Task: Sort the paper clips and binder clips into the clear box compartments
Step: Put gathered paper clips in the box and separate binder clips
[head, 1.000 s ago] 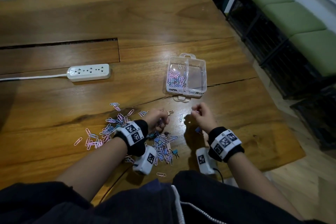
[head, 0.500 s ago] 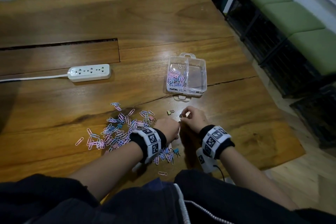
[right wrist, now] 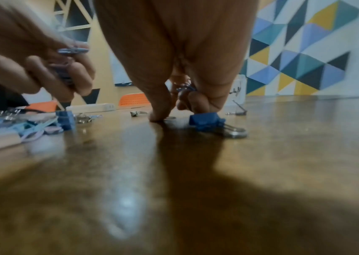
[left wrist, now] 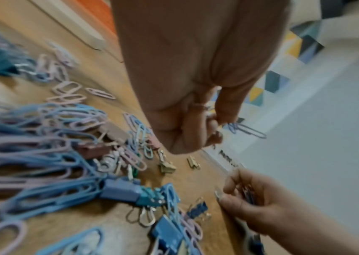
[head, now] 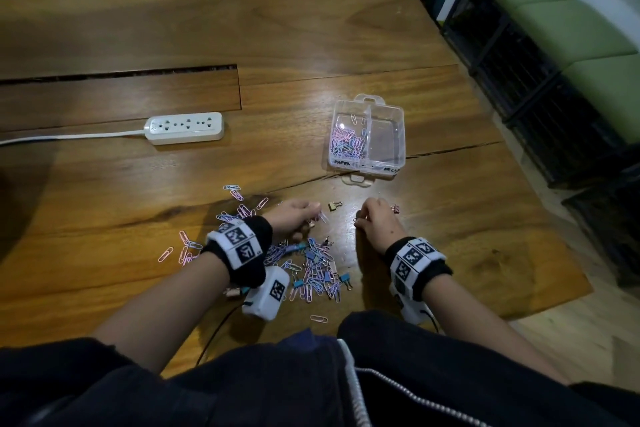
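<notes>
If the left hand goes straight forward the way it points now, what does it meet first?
Probably the small gold binder clip lying just beyond the left hand. Further along that line stands the clear plastic box. Depth is hard to judge, so the hand might pass beside the clip.

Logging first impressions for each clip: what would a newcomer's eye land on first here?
Probably the heap of pastel paper clips and binder clips on the wooden table between the forearms, with the left hand and right hand both pinching clips just beyond it. Next, the clear box farther off: paper clips fill its left compartment, the right looks empty. A white power strip lies to the left.
</notes>
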{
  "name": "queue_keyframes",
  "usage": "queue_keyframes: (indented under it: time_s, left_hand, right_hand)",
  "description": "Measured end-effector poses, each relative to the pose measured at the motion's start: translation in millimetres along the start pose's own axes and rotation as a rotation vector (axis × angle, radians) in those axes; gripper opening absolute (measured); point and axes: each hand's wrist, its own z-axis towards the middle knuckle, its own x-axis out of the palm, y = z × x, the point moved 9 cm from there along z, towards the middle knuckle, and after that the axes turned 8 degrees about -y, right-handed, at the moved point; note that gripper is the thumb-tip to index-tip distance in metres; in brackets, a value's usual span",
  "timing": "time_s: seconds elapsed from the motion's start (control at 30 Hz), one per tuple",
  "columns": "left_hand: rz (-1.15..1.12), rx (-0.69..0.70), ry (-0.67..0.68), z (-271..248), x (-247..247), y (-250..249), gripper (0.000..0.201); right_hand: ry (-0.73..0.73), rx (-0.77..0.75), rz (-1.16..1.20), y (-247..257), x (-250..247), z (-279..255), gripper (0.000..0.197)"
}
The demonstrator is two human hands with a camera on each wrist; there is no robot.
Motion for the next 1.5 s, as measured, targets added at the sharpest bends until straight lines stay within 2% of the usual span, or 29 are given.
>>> queue_keyframes:
  time_s: [0.1, 0.23, 0.3, 0.33, 0.4, 0.47, 0.5, 0.57, 0.7, 0.77, 0.87, 0.97, 1.03, 1.1, 1.2, 1.3, 1.4, 1.5]
  left_hand:
    - [-0.226, -0.046, 0.071, -7.9, -4.9, 3.6, 0.022]
    - [-0.334, -0.092, 0.082, -18.4, -9.2, 13.3, 0.019]
    - [-0.379, -0.121, 0.088, -21.7, -10.7, 19.4, 0.023]
    - [-0.399, -0.136, 0.086, -22.4, -11.9, 22.7, 0.024]
    - [-0.446, -0.178, 0.08, -24.8, -12.5, 28.3, 0.025]
    - [-0.478, -0.202, 0.085, -28.0, -10.3, 30.4, 0.029]
    - [-0.466, -0.202, 0.079, -29.2, -9.1, 30.3, 0.03]
    - [-0.358, -0.176, 0.045, -29.9, -7.3, 29.4, 0.032]
    - [-0.008, -0.092, -0.004, -28.1, -1.0, 28.9, 0.026]
    - [0.261, -0.011, -0.052, -27.0, 2.0, 27.3, 0.027]
    - [0.841, 0.165, -0.158, -29.8, 8.6, 20.7, 0.031]
    - [1.187, 0.241, -0.274, -34.6, 12.6, 19.5, 0.04]
    - [1.271, 0.253, -0.317, -35.6, 14.8, 20.3, 0.052]
    - [1.285, 0.297, -0.34, -36.0, 20.1, 17.1, 0.055]
    - [1.271, 0.326, -0.335, -35.3, 26.4, 12.9, 0.044]
    - [1.234, 0.298, -0.293, -34.2, 28.5, 16.7, 0.039]
    - [1.201, 0.308, -0.261, -35.0, 27.3, 18.3, 0.036]
    - [1.144, 0.315, -0.229, -35.3, 22.6, 20.5, 0.036]
  right_hand:
    - [-0.011, 0.011, 0.02, 1.0, 1.2, -1.3, 0.015]
    - [0.026, 0.024, -0.023, -0.6, 8.8, -6.4, 0.013]
    - [0.017, 0.054, 0.102, 0.6, 5.0, -11.0, 0.004]
    - [0.049, 0.074, 0.216, 2.6, 6.0, -14.2, 0.005]
    - [0.225, 0.11, 0.439, 12.3, 17.5, -25.7, 0.013]
    - [0.42, 0.1, 0.464, 23.9, 34.6, -39.1, 0.024]
    - [0.46, 0.089, 0.42, 26.2, 40.6, -42.5, 0.028]
    - [0.416, 0.11, 0.369, 24.6, 42.6, -40.7, 0.031]
    - [0.17, 0.164, 0.417, 11.0, 25.3, -27.5, 0.031]
    - [0.156, 0.212, 0.495, 3.1, 25.8, -29.6, 0.031]
    - [0.179, 0.254, 0.58, -1.9, 32.4, -38.6, 0.036]
    - [0.185, 0.186, 0.572, 7.6, 36.4, -40.9, 0.023]
    - [0.178, 0.074, 0.418, 18.4, 35.7, -39.8, 0.009]
    - [0.196, -0.033, 0.239, 25.5, 38.8, -39.8, 0.021]
    - [0.225, -0.119, 0.077, 33.5, 40.9, -42.4, 0.043]
    - [0.243, -0.163, -0.012, 39.1, 38.8, -42.4, 0.05]
    - [0.251, -0.186, -0.07, 39.3, 35.3, -41.7, 0.046]
    - [0.205, -0.209, -0.09, 39.6, 27.8, -40.0, 0.031]
